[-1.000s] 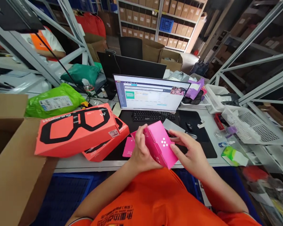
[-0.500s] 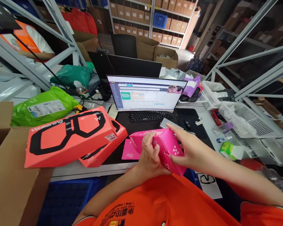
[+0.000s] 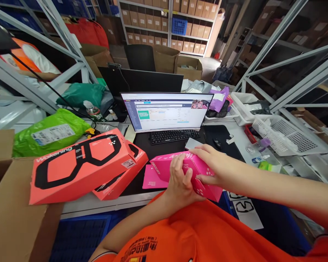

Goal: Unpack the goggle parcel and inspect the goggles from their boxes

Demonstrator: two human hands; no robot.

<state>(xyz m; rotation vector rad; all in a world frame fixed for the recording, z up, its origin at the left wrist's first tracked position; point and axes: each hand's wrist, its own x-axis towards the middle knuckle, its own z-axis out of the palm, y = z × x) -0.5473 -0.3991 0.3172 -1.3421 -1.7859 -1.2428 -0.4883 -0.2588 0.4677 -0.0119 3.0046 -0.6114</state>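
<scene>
A bright pink cardboard box (image 3: 164,164) with white print is held tilted at the desk's front edge, close to my body. My left hand (image 3: 182,178) grips its near side, fingers over the top edge and thumb on the side panel. Around its right end wraps my right hand (image 3: 211,165), thumb pressed to the end panel with white dots. A pink flap (image 3: 153,180) sticks out at the box's left end. Two coral boxes marked "Wakening", an upper one (image 3: 62,163) and a lower one (image 3: 120,182), lie stacked to the left of my hands.
Behind the box stand a keyboard (image 3: 175,136) and a lit monitor (image 3: 166,112); a mouse (image 3: 217,143) lies to the right. An open brown carton (image 3: 19,211) and green parcel (image 3: 51,127) are at left. White baskets (image 3: 289,136) fill the right side.
The pink box has shifted slightly right with both hands still on it. My right thumb lies on its end panel, and that end's edge looks more closed. The view has moved a little.
</scene>
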